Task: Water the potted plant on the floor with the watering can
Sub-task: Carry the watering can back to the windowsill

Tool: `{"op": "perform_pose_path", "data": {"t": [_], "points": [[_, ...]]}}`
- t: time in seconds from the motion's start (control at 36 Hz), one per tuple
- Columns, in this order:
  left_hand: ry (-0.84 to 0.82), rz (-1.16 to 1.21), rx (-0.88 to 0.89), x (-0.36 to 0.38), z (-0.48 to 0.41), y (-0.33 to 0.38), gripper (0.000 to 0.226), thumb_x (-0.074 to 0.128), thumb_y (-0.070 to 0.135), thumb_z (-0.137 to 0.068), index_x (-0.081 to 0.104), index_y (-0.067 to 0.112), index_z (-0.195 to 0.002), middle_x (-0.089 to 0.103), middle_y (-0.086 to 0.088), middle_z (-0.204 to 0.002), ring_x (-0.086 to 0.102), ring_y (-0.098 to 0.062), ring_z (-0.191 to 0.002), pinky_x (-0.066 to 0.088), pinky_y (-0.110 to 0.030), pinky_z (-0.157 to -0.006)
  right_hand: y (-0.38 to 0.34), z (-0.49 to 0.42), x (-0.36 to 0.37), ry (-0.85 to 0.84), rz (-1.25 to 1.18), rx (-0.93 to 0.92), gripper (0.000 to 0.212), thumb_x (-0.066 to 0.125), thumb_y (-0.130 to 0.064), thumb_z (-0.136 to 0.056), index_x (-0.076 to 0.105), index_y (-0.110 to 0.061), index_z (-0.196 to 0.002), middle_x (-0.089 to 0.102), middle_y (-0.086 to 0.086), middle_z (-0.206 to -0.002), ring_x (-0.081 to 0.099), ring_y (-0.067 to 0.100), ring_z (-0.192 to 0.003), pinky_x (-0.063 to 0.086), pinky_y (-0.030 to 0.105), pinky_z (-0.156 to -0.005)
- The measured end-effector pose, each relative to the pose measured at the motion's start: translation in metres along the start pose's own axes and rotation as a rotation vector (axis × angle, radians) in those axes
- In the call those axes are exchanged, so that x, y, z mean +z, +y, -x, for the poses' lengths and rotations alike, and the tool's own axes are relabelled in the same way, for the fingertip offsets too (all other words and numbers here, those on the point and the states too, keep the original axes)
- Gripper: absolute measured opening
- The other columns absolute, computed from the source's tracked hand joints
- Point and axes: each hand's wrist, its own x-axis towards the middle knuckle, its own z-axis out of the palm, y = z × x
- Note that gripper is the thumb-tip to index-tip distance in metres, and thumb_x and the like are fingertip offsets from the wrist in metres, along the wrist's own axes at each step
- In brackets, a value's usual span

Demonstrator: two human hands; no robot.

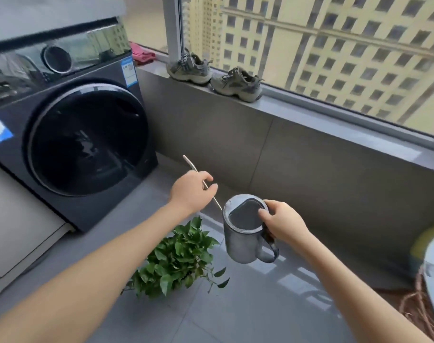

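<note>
A grey metal watering can point(242, 240) hangs in the air above the floor, held upright. My right hand point(282, 225) grips it at the top of its handle, thumb on the rim. Its long thin spout point(190, 164) rises up and to the left. My left hand point(192, 191) pinches the spout near its middle. Below the can and my left forearm, a leafy green potted plant point(176, 258) sits on the grey tiled floor; its pot is hidden by the leaves.
A dark front-loading washing machine point(72, 134) stands at the left. A tiled low wall carries a window ledge point(310, 105) with two grey sneakers point(213, 75) and a pink cloth point(141, 55). At the right edge are a white object point(433, 271) and a wicker basket point(419, 310).
</note>
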Motion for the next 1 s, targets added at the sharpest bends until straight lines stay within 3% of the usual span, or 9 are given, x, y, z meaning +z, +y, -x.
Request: {"op": "perform_pose_path", "data": {"t": [0.08, 0.17, 0.25, 0.39, 0.5, 0.61, 0.69, 0.89, 1.0], "points": [[-0.26, 0.161, -0.051, -0.02, 0.018, 0.046, 0.026, 0.056, 0.039, -0.091, 0.065, 0.022, -0.108, 0.059, 0.008, -0.083, 0.059, -0.014, -0.076, 0.053, -0.03, -0.068, -0.02, 0.014, -0.034, 0.038, 0.018, 0.031, 0.028, 0.042, -0.025, -0.092, 0.066, -0.024, -0.108, 0.072, -0.002, -0.096, 0.064, 0.022, -0.09, 0.05, 0.033, -0.075], [-0.37, 0.318, -0.112, -0.034, 0.025, 0.08, 0.033, 0.063, 0.03, -0.087, 0.058, 0.022, -0.118, 0.052, 0.011, -0.083, 0.061, -0.017, -0.078, 0.059, -0.031, -0.06, -0.034, 0.024, -0.067, 0.06, 0.012, 0.061, 0.028, 0.043, -0.027, -0.092, 0.065, -0.027, -0.108, 0.072, -0.004, -0.096, 0.064, 0.021, -0.09, 0.049, 0.032, -0.073], [-0.366, 0.391, -0.133, -0.047, 0.012, 0.108, 0.02, 0.064, 0.018, -0.084, 0.06, 0.019, -0.103, 0.057, 0.009, -0.078, 0.064, -0.016, -0.069, 0.059, -0.031, -0.056, -0.039, 0.026, -0.098, 0.07, -0.015, 0.093, 0.028, 0.045, -0.029, -0.091, 0.065, -0.031, -0.111, 0.072, -0.007, -0.099, 0.064, 0.02, -0.092, 0.047, 0.029, -0.07], [-0.36, 0.355, -0.104, -0.05, -0.03, 0.159, 0.007, 0.065, 0.01, -0.079, 0.065, 0.012, -0.085, 0.066, 0.001, -0.072, 0.06, -0.007, -0.049, 0.047, -0.015, -0.041, -0.028, 0.003, -0.147, 0.172, -0.074, 0.205, 0.035, 0.051, -0.037, -0.087, 0.062, -0.023, -0.118, 0.068, -0.005, -0.114, 0.063, 0.02, -0.104, 0.045, 0.029, -0.08], [-0.364, 0.429, -0.172, -0.035, -0.073, 0.194, 0.021, 0.065, 0.005, -0.075, 0.063, 0.01, -0.096, 0.066, -0.007, -0.083, 0.064, -0.015, -0.049, 0.057, -0.028, -0.05, -0.007, -0.033, -0.182, 0.226, -0.084, 0.254, 0.033, 0.054, -0.037, -0.087, 0.061, -0.014, -0.11, 0.067, 0.001, -0.114, 0.061, 0.023, -0.106, 0.043, 0.031, -0.08], [-0.36, 0.437, -0.173, -0.015, -0.128, 0.232, 0.045, 0.063, 0.004, -0.077, 0.056, 0.019, -0.118, 0.059, -0.009, -0.102, 0.063, -0.019, -0.057, 0.059, -0.031, -0.054, 0.017, -0.088, -0.221, 0.219, -0.031, 0.232, 0.02, 0.053, -0.034, -0.088, 0.058, -0.017, -0.098, 0.069, 0.003, -0.105, 0.062, 0.025, -0.1, 0.039, 0.03, -0.072], [-0.348, 0.485, -0.184, 0.009, -0.176, 0.258, 0.057, 0.063, 0.006, -0.076, 0.052, 0.021, -0.129, 0.06, -0.014, -0.117, 0.064, -0.02, -0.056, 0.06, -0.032, -0.057, 0.035, -0.143, -0.253, 0.228, 0.045, 0.181, 0.023, 0.05, -0.033, -0.09, 0.061, -0.018, -0.103, 0.07, 0.005, -0.105, 0.062, 0.028, -0.101, 0.04, 0.031, -0.073], [-0.22, 0.616, -0.255, 0.061, -0.277, 0.316, 0.045, 0.069, 0.01, -0.08, 0.059, 0.017, -0.123, 0.062, -0.008, -0.094, 0.068, -0.025, -0.073, 0.06, -0.035, -0.058, 0.081, -0.265, -0.308, 0.25, 0.109, 0.172, 0.025, 0.047, -0.034, -0.095, 0.061, -0.019, -0.11, 0.069, 0.008, -0.109, 0.061, 0.031, -0.103, 0.038, 0.031, -0.071], [-0.193, 0.638, -0.318, 0.093, -0.329, 0.327, 0.048, 0.069, 0.009, -0.081, 0.057, 0.016, -0.127, 0.062, -0.008, -0.092, 0.07, -0.026, -0.075, 0.06, -0.034, -0.058, 0.1, -0.327, -0.32, 0.213, 0.14, 0.164, 0.03, 0.044, -0.033, -0.097, 0.059, -0.02, -0.119, 0.067, 0.007, -0.116, 0.058, 0.029, -0.111, 0.04, 0.032, -0.075]]}}
